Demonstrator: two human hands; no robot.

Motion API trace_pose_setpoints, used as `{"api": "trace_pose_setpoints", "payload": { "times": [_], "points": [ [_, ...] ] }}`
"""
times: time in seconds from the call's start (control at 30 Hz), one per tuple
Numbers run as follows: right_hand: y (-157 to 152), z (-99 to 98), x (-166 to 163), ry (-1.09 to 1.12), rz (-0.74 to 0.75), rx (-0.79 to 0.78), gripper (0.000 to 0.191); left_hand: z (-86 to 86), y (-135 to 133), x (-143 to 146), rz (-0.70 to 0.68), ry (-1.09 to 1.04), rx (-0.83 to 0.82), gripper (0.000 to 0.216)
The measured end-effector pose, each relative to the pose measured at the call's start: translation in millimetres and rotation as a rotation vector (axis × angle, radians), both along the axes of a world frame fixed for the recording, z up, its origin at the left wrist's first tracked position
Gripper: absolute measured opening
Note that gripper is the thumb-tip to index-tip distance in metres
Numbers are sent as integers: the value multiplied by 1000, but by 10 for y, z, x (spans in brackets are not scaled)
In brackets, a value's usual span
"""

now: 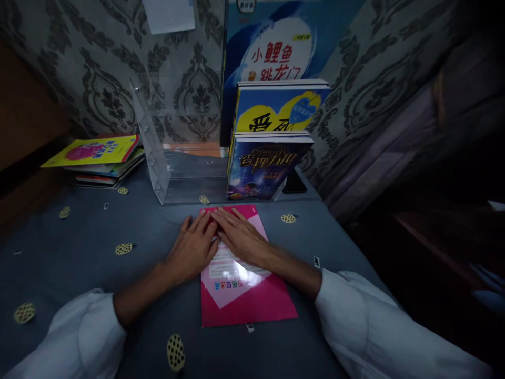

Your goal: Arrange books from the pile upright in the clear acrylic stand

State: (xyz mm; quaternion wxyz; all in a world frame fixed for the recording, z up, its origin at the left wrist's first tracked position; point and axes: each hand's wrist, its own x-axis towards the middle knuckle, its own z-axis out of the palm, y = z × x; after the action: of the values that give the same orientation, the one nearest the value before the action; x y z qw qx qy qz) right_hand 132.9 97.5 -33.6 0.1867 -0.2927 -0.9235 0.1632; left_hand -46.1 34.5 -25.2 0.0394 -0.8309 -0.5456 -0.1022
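Observation:
A thin pink book (248, 305) lies flat on the cloth in front of me, its text upside down to my view. My left hand (195, 242) rests palm down over its upper left edge, fingers stretched out. Across the upper middle of the same book lies my right hand (242, 237), also flat with the fingers extended. The fingertips of both hands meet near the book's far edge. Neither hand grips anything; the palms are hidden.
Behind the book stands a clear acrylic rack (152, 142) holding upright books (268, 163) in its right part. A stack of books (100, 150) lies at the left. A dark phone-like object (295, 181) is right of the rack. Pineapple-print cloth (79, 279) covers the table.

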Motion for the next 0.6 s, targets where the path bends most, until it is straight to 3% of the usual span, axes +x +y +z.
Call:
{"api": "trace_pose_setpoints", "payload": {
  "times": [0.6],
  "points": [
    [21, -49, 168, -6, -93, 50, 55, 18, -7, 19, 23, 56, -22, 46]
  ]
}}
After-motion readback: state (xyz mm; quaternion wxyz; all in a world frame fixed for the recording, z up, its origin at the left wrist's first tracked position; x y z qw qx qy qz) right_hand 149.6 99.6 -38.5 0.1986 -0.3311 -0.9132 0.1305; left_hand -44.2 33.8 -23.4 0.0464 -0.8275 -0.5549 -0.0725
